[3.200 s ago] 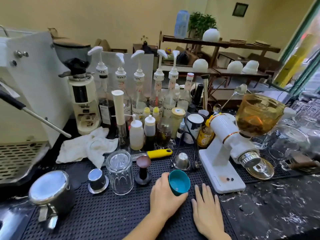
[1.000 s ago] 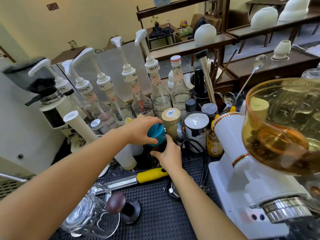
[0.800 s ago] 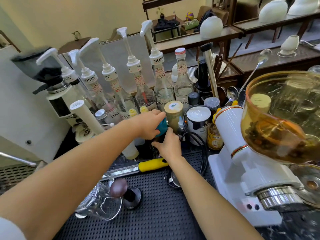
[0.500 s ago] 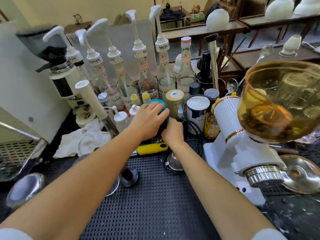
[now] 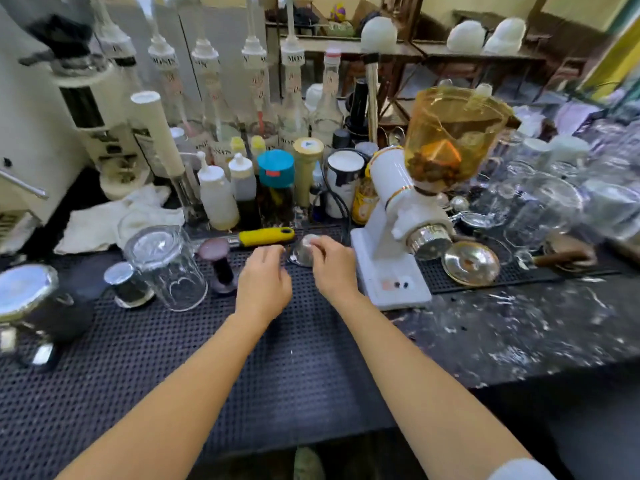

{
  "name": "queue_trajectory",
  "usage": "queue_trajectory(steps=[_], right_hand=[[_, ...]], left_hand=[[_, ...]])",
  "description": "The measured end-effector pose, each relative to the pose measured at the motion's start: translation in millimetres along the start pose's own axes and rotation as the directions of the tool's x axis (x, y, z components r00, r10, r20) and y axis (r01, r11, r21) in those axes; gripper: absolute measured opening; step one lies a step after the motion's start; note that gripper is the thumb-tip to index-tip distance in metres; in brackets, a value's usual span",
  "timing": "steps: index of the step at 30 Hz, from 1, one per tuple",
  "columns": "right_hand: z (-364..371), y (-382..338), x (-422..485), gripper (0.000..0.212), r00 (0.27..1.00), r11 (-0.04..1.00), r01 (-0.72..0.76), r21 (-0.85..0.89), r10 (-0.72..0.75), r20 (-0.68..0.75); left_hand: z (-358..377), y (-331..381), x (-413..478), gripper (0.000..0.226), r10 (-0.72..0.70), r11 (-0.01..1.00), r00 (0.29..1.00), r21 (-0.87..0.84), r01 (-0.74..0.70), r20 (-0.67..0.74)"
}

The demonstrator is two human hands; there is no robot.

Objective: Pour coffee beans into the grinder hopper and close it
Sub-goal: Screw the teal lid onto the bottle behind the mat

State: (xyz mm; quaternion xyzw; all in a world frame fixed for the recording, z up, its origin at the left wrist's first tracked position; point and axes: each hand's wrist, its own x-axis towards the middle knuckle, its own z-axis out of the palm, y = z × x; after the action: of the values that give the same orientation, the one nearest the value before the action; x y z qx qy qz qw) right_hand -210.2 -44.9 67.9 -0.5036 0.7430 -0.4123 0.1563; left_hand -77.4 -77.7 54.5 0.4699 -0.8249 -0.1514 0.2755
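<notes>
The white grinder (image 5: pixel 391 216) stands right of centre, and its amber hopper (image 5: pixel 453 129) has no lid and holds some beans at the bottom. A shiny round lid (image 5: pixel 471 263) lies on the mat to its right. The bean jar with the teal cap (image 5: pixel 276 168) stands capped among the bottles at the back. My left hand (image 5: pixel 265 280) hovers over the black mat, holding nothing, fingers loosely curled. My right hand (image 5: pixel 330 265) hangs beside it, fingertips at a small metal cup (image 5: pixel 304 249); no grip shows.
Syrup pump bottles (image 5: pixel 207 109) line the back. A yellow-handled tool (image 5: pixel 265 236), a tamper (image 5: pixel 220 261), an upturned glass (image 5: pixel 166 266), a white cloth (image 5: pixel 114 216) and a steel pitcher (image 5: pixel 31 299) sit on the left. Several glasses (image 5: pixel 547 202) crowd the right.
Both hands have let go of the teal-capped jar, which now stands capped at the back, and have drawn back toward me over the mat.
</notes>
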Motion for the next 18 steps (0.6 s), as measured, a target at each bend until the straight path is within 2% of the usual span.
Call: queue_trajectory(steps=[2,3,9,12,15,18], right_hand=[[-9.3,10.1,-22.7,0.023,0.999,0.999,-0.041,0.002,0.041,-0.011],[-14.6,17.6,-33.7,0.024,0.998,0.998,-0.062,-0.001,0.062,-0.014],[-65.8,74.7,-86.5,0.038,0.973,0.975,-0.222,0.002,0.221,-0.064],[-97.9,105.8,-95.0,0.037,0.956,0.961,-0.276,0.025,0.277,-0.095],[-127.0,130.1,-90.2,0.035,0.952,0.962,-0.264,0.067,0.271,-0.143],[-164.0,156.2,-63.7,0.022,0.938,0.963,-0.264,0.057,0.270,-0.218]], left_hand=[[11.2,2.9,-21.8,0.040,-0.266,0.964,0.963,-0.010,0.267,0.031],[17.3,4.2,-34.3,0.041,-0.330,0.944,0.942,0.027,0.329,0.058],[49.9,14.4,-79.6,0.047,-0.350,0.910,0.927,0.284,0.301,0.138],[60.4,25.4,-81.2,0.045,-0.419,0.868,0.902,0.339,0.363,0.106],[68.2,37.5,-78.1,0.043,-0.498,0.818,0.866,0.361,0.448,0.052],[79.7,53.1,-71.0,0.044,-0.580,0.752,0.814,0.397,0.526,0.020]])
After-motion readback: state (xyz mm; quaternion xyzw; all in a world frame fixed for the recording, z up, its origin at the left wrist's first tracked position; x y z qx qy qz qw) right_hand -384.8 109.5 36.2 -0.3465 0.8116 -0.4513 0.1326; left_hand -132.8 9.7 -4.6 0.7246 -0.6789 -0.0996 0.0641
